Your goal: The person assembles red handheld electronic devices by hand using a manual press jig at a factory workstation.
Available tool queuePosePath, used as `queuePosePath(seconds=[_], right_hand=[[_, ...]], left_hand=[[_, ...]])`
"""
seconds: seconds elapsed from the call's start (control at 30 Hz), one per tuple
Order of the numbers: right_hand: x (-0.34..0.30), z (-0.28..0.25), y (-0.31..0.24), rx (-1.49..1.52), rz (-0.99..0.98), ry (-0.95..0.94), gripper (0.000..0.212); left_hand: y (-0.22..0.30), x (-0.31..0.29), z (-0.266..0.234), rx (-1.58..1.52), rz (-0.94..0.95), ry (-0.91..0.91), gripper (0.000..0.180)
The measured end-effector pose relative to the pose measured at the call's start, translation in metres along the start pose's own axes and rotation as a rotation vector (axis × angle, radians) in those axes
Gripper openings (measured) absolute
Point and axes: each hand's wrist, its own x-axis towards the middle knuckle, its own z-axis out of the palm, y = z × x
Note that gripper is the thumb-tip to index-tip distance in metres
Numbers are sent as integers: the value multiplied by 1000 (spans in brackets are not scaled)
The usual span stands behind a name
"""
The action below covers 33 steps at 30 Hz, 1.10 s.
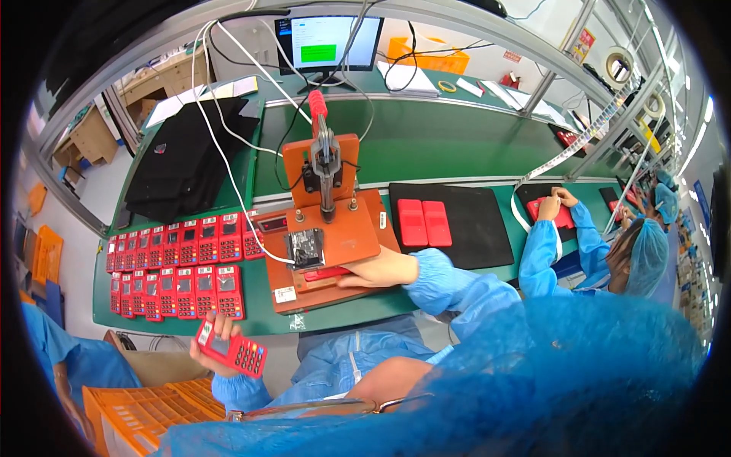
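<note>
Near the front edge of the bench, my left hand [205,359] is closed around a red card payment terminal [231,349], its keypad facing up. My right hand [381,269] reaches under the plate of an orange-brown test fixture [364,228]. Its fingers are at a second red terminal [324,273] lying in the fixture, mostly covered by the plate and a small black circuit board [305,248]. Above the plate stands a toggle clamp [326,164] with a red handle. Left of the fixture, several red terminals [186,242] stand in two rows.
Two red terminals [424,223] lie face down on a black mat [472,225] to the right. Stacked black mats [183,160] sit at the back left. A monitor [335,46] stands behind. Cables hang over the fixture. A co-worker [636,259] handles a red device at right. An orange crate [145,411] is below.
</note>
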Motion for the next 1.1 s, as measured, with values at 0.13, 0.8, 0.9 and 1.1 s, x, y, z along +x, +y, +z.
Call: queuePosePath(seconds=[0.13, 0.8, 0.9, 1.1], right_hand=[[-22, -79, 5, -14, 324, -254, 39], [20, -53, -66, -92, -371, 523, 72], [15, -27, -66, 422, -394, 905, 61], [-111, -68, 14, 638, 601, 1044, 30]], left_hand=[[17, -18, -5, 176, -52, -118, 48], [-92, 106, 202, 884, 517, -941, 56], [-135, 116, 263, 1311, 542, -1240, 57], [-133, 164, 234, 1798, 400, -1267, 47]])
